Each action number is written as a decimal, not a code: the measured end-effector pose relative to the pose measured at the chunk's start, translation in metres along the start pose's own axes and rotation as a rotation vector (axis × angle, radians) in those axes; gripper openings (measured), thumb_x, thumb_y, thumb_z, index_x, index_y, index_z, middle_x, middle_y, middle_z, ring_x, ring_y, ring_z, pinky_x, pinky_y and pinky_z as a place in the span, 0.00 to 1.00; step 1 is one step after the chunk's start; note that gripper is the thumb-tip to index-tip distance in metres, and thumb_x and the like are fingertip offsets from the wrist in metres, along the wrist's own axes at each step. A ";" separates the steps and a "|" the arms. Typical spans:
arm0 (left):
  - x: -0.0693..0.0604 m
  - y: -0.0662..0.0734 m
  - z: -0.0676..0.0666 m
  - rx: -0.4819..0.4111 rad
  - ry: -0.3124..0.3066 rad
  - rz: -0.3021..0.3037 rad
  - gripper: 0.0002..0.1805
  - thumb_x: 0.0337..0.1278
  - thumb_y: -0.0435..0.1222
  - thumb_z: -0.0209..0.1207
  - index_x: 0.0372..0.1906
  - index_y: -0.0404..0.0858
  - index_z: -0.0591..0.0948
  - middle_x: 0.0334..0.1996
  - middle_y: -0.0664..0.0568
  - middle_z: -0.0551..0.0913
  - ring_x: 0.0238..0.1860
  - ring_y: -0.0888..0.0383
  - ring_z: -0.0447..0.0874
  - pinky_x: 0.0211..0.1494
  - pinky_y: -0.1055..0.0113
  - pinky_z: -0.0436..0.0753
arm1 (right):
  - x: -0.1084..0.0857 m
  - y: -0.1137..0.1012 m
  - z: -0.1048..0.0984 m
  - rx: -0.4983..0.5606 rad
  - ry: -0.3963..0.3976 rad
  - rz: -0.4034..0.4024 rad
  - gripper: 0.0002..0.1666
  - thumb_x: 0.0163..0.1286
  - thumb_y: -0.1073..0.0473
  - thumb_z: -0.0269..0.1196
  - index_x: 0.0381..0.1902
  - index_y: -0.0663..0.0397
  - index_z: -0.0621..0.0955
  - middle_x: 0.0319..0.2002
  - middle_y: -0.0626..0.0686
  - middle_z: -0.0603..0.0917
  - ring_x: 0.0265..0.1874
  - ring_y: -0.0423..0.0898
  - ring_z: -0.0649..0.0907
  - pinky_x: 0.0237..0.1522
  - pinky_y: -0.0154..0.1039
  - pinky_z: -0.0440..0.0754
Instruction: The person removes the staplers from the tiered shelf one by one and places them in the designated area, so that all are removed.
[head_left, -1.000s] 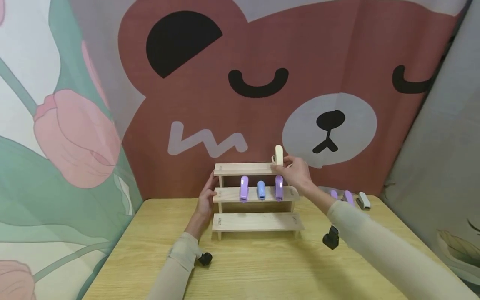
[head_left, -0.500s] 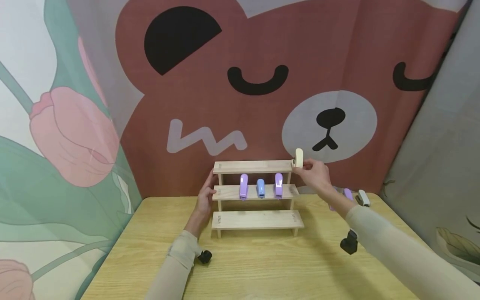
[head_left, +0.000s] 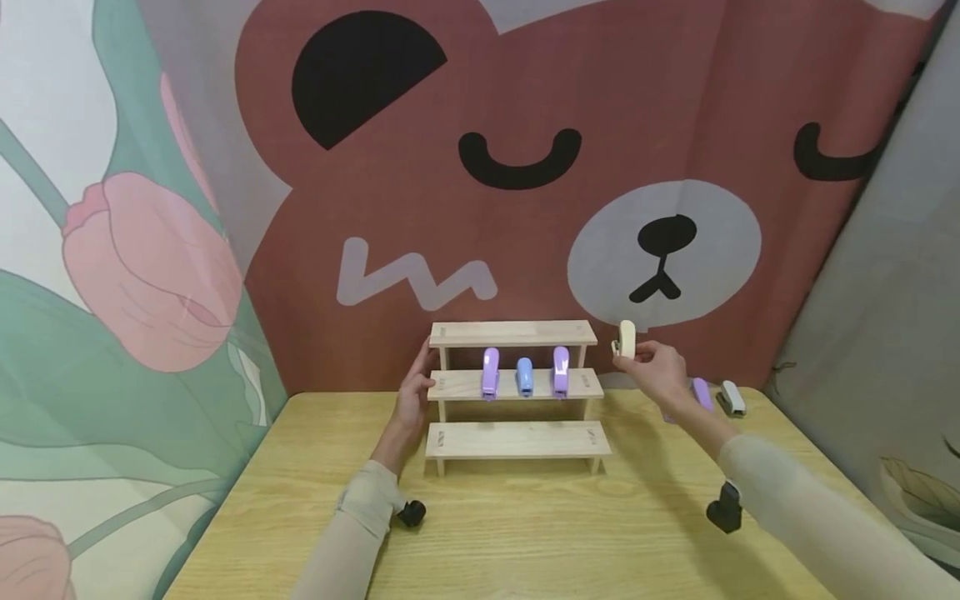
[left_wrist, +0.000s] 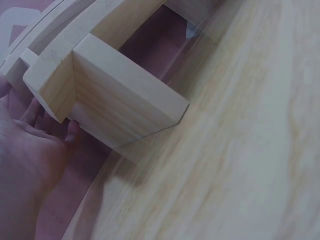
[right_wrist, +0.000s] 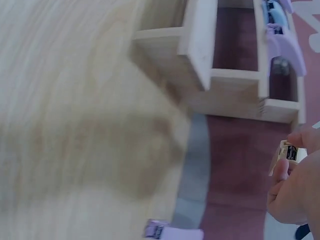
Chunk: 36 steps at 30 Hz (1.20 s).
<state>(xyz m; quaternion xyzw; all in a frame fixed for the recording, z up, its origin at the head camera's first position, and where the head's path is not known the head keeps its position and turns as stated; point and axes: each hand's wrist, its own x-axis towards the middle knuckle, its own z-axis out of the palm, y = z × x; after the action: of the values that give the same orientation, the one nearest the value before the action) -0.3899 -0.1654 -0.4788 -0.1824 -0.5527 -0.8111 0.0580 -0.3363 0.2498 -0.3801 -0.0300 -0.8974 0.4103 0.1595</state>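
Observation:
A small cream stapler (head_left: 627, 340) is pinched by my right hand (head_left: 660, 372), held up in the air to the right of the wooden three-tier shelf (head_left: 517, 440). My left hand (head_left: 411, 402) rests against the shelf's left side, fingers fairly straight. The left wrist view shows that hand (left_wrist: 32, 150) beside the shelf's end, some fingertips hidden behind the wood. On the middle tier stand a purple stapler (head_left: 490, 372), a blue stapler (head_left: 525, 377) and another purple stapler (head_left: 560, 372). Top and bottom tiers bear nothing.
Behind my right forearm, on the table (head_left: 525, 533), lie a purple stapler (head_left: 702, 393) and a grey-white stapler (head_left: 732, 398); another purple one is mostly hidden. A curtain with a bear print (head_left: 405, 200) hangs just behind the table.
My right hand has lifted off from the top tier's right end and moved right, carrying the cream stapler past the shelf's edge. The left hand has stayed in place.

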 end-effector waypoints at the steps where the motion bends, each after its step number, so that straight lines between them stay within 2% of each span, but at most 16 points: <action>1: 0.000 0.000 0.000 0.003 0.003 0.005 0.45 0.55 0.26 0.42 0.81 0.57 0.60 0.78 0.48 0.58 0.77 0.48 0.47 0.68 0.50 0.56 | -0.001 0.005 0.001 -0.001 -0.003 0.004 0.31 0.67 0.46 0.69 0.56 0.66 0.81 0.41 0.60 0.85 0.36 0.52 0.81 0.33 0.43 0.77; 8: 0.001 0.000 0.000 0.031 -0.015 0.035 0.45 0.55 0.26 0.41 0.81 0.54 0.58 0.78 0.46 0.58 0.78 0.47 0.46 0.70 0.47 0.54 | -0.005 0.044 0.016 0.011 -0.032 -0.010 0.27 0.68 0.53 0.67 0.52 0.74 0.81 0.36 0.62 0.84 0.31 0.49 0.80 0.29 0.40 0.76; 13: 0.000 0.001 -0.001 0.060 -0.027 0.027 0.45 0.57 0.27 0.41 0.81 0.56 0.58 0.78 0.47 0.57 0.79 0.50 0.41 0.72 0.44 0.43 | -0.008 0.065 0.025 -0.029 -0.022 -0.041 0.22 0.66 0.56 0.68 0.47 0.73 0.84 0.33 0.62 0.86 0.28 0.49 0.82 0.27 0.40 0.78; 17: -0.002 0.002 -0.002 0.066 -0.015 0.016 0.44 0.57 0.27 0.42 0.81 0.57 0.59 0.77 0.49 0.59 0.79 0.52 0.41 0.73 0.44 0.41 | -0.010 0.078 0.030 -0.070 -0.005 -0.031 0.18 0.65 0.57 0.68 0.38 0.72 0.85 0.26 0.59 0.86 0.23 0.49 0.82 0.25 0.42 0.78; 21: -0.003 0.001 -0.002 0.071 -0.007 0.015 0.44 0.57 0.28 0.42 0.81 0.57 0.59 0.77 0.50 0.60 0.78 0.54 0.42 0.73 0.45 0.41 | -0.009 0.088 0.036 -0.070 0.007 -0.037 0.14 0.64 0.60 0.67 0.31 0.70 0.86 0.20 0.54 0.83 0.20 0.49 0.78 0.22 0.42 0.75; 27: -0.004 0.001 -0.001 0.072 -0.005 0.008 0.44 0.57 0.29 0.43 0.81 0.57 0.58 0.77 0.51 0.60 0.79 0.54 0.41 0.74 0.46 0.40 | -0.009 0.099 0.043 -0.108 0.044 -0.063 0.12 0.63 0.60 0.67 0.27 0.66 0.84 0.17 0.52 0.80 0.18 0.49 0.76 0.21 0.42 0.73; 31: -0.004 0.001 0.000 0.078 0.000 0.009 0.44 0.57 0.29 0.43 0.81 0.57 0.59 0.77 0.51 0.60 0.78 0.54 0.42 0.74 0.47 0.41 | -0.009 0.101 0.046 -0.134 0.064 -0.058 0.11 0.62 0.61 0.65 0.24 0.64 0.81 0.17 0.53 0.78 0.18 0.51 0.75 0.21 0.44 0.72; 36: -0.004 0.002 0.000 0.077 -0.001 0.012 0.44 0.57 0.29 0.43 0.81 0.58 0.59 0.77 0.51 0.60 0.78 0.55 0.43 0.73 0.46 0.44 | -0.009 0.103 0.049 -0.160 0.047 -0.040 0.10 0.61 0.63 0.65 0.26 0.66 0.78 0.21 0.57 0.78 0.21 0.54 0.76 0.22 0.45 0.74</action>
<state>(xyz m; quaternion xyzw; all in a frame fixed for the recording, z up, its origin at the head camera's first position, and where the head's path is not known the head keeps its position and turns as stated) -0.3860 -0.1669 -0.4788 -0.1836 -0.5823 -0.7889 0.0696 -0.3509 0.2804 -0.4892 -0.0344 -0.9237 0.3334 0.1857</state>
